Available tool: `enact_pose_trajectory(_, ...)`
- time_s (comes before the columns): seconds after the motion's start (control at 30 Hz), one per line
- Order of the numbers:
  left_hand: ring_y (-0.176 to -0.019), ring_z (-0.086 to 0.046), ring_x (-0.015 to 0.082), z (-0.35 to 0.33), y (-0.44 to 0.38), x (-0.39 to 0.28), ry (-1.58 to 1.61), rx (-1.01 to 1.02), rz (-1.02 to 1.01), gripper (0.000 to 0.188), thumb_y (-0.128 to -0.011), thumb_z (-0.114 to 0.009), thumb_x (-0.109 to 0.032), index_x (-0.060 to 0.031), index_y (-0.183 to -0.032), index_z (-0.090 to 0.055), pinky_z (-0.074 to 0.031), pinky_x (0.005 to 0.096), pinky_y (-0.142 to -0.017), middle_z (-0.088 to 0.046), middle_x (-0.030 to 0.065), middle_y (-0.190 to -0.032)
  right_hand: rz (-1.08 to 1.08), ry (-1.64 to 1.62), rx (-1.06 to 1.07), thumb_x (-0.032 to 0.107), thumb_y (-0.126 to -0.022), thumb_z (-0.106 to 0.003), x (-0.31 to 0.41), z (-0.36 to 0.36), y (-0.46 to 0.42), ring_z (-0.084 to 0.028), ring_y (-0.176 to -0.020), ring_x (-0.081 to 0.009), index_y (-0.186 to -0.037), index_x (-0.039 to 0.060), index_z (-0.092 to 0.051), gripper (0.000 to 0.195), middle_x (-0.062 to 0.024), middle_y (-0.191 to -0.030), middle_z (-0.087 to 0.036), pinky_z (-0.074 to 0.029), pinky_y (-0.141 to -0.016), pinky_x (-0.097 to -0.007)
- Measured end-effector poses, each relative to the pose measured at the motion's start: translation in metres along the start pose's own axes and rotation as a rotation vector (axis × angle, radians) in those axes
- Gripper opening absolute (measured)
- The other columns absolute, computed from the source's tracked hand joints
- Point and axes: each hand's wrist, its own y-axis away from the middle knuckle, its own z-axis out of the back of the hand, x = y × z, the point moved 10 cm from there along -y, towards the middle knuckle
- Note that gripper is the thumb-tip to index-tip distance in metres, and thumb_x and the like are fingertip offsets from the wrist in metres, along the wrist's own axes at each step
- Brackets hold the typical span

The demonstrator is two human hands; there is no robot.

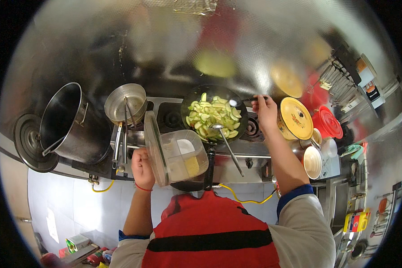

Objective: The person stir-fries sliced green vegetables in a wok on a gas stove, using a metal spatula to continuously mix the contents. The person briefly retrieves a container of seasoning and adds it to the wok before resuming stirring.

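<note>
My left hand [143, 167] grips a clear plastic seasoning box [202, 162] by its side, with the hinged lid [155, 147] raised. White and yellow seasonings lie in separate compartments of the box. In my right hand [266, 112] is the dark handle of a small spoon [233, 103], its bowl heaped with white granules over the wok. Sliced green squash [209, 115], probably zucchini, fills the black wok [243, 129] on the stove. A metal ladle [231, 152] rests in the wok, its handle hanging over the near rim. The wok's handle [210, 167] points toward me.
Left of the wok are a metal saucepan [120, 95] with chopsticks across it, a tall stockpot [83, 134] and a round lid [26, 140]. A yellow enamel pot [296, 117], a red lidded container [330, 124] and a bowl [312, 162] stand right. Yellow hose [244, 200] runs below the stove.
</note>
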Motion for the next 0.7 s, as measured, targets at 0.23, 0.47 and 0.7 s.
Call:
enact_pose_trajectory(0.23,-0.073,-0.044,0.0067,0.011,-0.004,-0.004,0.054,0.0,0.009,0.018,-0.095,-0.038,-0.018,-0.0029,-0.089,-0.046,-0.037,0.0204,-0.067,-0.05,0.0011,-0.082,0.135,0.359,-0.056,0.02,-0.088,-0.05,0.016,0.012,-0.026,-0.056,-0.058,-0.01,-0.09,-0.0006,-0.059,0.022,-0.0063,-0.068,-0.061,-0.047,-0.055,-0.0263)
enact_pose_trajectory(0.47,-0.073,-0.044,0.0068,0.015,-0.014,-0.009,0.055,0.0,0.008,0.017,-0.094,-0.038,-0.016,-0.0032,-0.09,-0.047,-0.037,0.0205,-0.067,-0.05,0.0011,-0.082,0.496,0.578,-0.017,0.018,-0.088,-0.051,0.05,-0.014,0.0,-0.056,-0.057,-0.0109,-0.089,-0.0004,-0.059,0.02,-0.007,-0.067,-0.062,-0.046,-0.056,-0.0269)
enact_pose_trajectory(0.7,-0.071,-0.043,0.0057,-0.01,-0.019,-0.001,0.055,0.153,0.002,0.015,-0.094,-0.037,-0.013,-0.0034,-0.091,-0.048,-0.037,0.0196,-0.064,-0.049,-0.0005,-0.08,-0.432,-0.673,-0.251,0.015,-0.089,-0.044,-0.055,0.029,0.049,-0.052,-0.053,-0.0105,-0.085,0.0025,-0.054,0.017,-0.0043,-0.065,-0.056,-0.045,-0.047,-0.0211)
